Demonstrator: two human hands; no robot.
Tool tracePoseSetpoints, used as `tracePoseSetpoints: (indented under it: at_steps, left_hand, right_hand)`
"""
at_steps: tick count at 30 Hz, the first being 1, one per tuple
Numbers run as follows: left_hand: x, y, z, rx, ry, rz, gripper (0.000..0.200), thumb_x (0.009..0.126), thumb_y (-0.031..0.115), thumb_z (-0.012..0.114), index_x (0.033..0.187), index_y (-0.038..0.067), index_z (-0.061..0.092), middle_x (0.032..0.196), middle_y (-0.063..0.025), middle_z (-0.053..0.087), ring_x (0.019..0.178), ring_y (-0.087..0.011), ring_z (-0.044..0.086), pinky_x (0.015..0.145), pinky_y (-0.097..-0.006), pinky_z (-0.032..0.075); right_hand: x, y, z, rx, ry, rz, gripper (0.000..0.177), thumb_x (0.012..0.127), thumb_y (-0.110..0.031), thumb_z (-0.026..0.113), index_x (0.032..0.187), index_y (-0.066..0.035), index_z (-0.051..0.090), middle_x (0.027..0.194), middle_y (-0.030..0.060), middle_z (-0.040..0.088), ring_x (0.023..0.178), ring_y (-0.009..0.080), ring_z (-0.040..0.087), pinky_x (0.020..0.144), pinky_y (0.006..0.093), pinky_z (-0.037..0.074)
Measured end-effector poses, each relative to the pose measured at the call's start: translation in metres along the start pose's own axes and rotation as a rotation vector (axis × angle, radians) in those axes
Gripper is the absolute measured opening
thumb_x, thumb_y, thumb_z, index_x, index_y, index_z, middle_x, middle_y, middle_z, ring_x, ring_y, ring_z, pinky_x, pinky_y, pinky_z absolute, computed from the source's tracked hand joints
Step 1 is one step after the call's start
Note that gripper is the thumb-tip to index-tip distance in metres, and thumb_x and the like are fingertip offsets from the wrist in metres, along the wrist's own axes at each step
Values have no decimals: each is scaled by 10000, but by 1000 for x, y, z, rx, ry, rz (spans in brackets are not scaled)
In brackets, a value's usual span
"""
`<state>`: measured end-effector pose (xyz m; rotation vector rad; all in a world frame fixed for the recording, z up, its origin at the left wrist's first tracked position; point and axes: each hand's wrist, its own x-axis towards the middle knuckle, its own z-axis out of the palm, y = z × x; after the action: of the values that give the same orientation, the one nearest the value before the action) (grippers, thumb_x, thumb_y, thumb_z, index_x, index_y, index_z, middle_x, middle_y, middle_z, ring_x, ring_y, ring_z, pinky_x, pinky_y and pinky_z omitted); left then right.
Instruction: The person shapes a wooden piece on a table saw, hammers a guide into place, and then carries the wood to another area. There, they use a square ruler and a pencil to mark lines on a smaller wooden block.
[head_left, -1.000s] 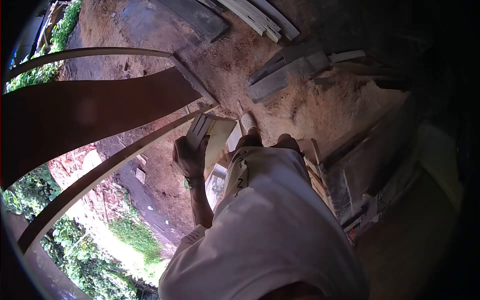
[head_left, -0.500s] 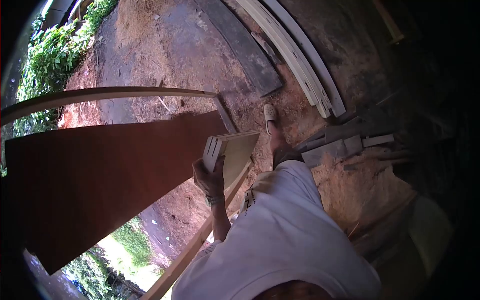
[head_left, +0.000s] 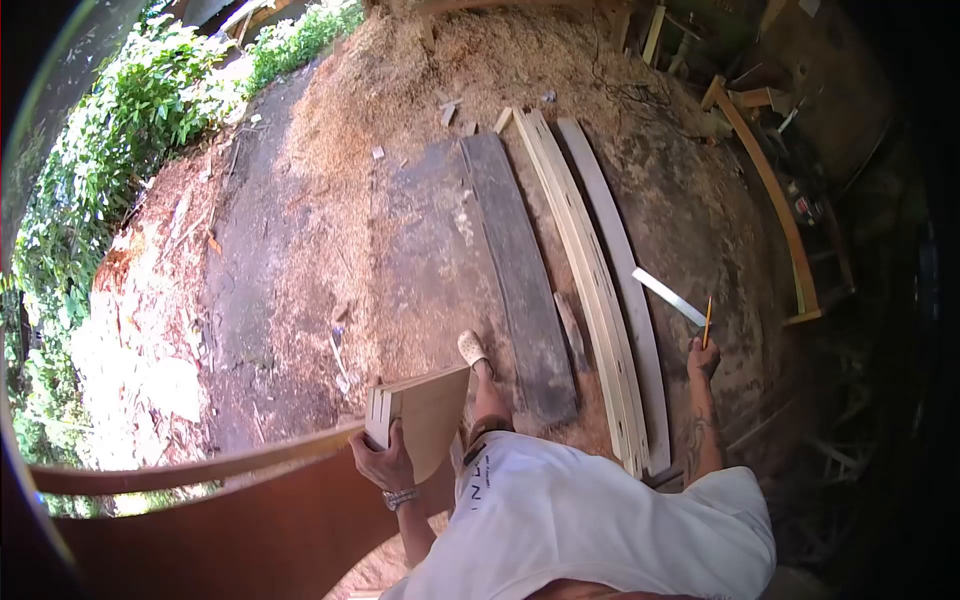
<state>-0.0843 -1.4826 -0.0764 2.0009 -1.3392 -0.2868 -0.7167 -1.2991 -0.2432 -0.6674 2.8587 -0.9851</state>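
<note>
My left hand (head_left: 383, 462), with a watch at its wrist, is closed around the end of a short stack of pale wooden boards (head_left: 432, 412). The stack is held tilted beside my left leg, above a reddish-brown panel (head_left: 270, 520). Out to the right, my right hand (head_left: 704, 362) is closed on a try square (head_left: 668, 294) and a yellow pencil (head_left: 709, 320). The square's metal blade points forward and left, while the pencil stands up from the fingers. Part of the square inside the grip is hidden.
Long slotted timbers (head_left: 585, 270) lie on the ground ahead, between a dark plank (head_left: 520, 280) and a pale plank (head_left: 625, 290). Sawdust and wood scraps cover the ground. A wooden frame (head_left: 765, 190) stands at right; green plants (head_left: 120, 130) grow at left.
My view has swung up and right, showing more ground ahead. My right hand has come into view with the try square and pencil. The left hand still grips the boards.
</note>
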Motion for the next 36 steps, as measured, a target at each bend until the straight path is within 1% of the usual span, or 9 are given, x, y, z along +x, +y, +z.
tracePoseSetpoints:
  at_steps: [5,9,13,19,22,24,25,26,36]
  left_hand:
    - [147,41,162,145,40,119,605,662,432,942,970,38,601,799,-143,622,750,-370,622,689,-491,481]
    - [266,125,227,230,-60,245,616,638,461,949,954,60,606,806,-137,629,754,-358,638,693,-483,495]
    - [386,189,314,194,-91,169,621,622,449,959,961,59,615,845,-151,669,777,-360,662,698,-468,514]
    - [523,309,494,213,-40,165,602,638,420,954,973,56,610,863,-156,681,760,-365,666,693,-482,513]
    - [597,397,573,183,-49,136,611,651,440,952,953,44,598,786,-152,650,735,-358,656,668,-471,505]
    - [653,453,610,132,-69,163,616,656,446,955,943,38,594,771,-145,639,717,-349,643,657,-467,502]
    - [677,480,632,96,-73,161,619,658,449,956,938,35,592,764,-141,633,708,-344,636,652,-465,500]
    - [700,515,650,88,-67,157,636,642,443,973,936,31,589,785,-136,632,695,-328,617,648,-452,499]
    - [929,759,924,9,-236,381,661,619,484,976,921,55,574,786,-126,621,716,-343,636,649,-458,502]
  right_hand:
    - [57,64,174,356,-105,337,168,983,-165,582,1034,-33,671,765,29,639,724,232,666,698,407,517]
    - [-9,-91,130,416,-324,922,260,998,-303,553,1087,-94,679,738,29,514,694,164,573,636,353,495]
    - [-10,-33,164,529,-562,1096,226,983,-301,579,1073,-129,695,763,11,537,688,153,540,596,317,444]
    - [137,-142,289,-78,-488,537,182,949,-280,631,971,-105,680,765,-15,568,647,136,526,577,288,424]
    - [256,-197,384,-357,-235,-17,176,932,-269,657,920,-94,673,765,-28,584,626,128,520,567,274,414]
    - [387,-199,482,729,-35,1129,169,902,-263,680,909,-103,627,734,-29,513,642,84,495,530,291,393]
    - [470,-298,475,730,-199,813,52,928,-119,640,905,-73,628,750,-8,540,585,97,437,478,262,377]
    - [565,-404,479,660,-165,1216,87,881,-130,695,864,-103,613,690,-19,516,517,88,436,404,255,329]
    - [979,-763,625,1290,-414,732,257,926,-82,728,846,-162,498,619,-51,448,486,59,372,439,240,263]
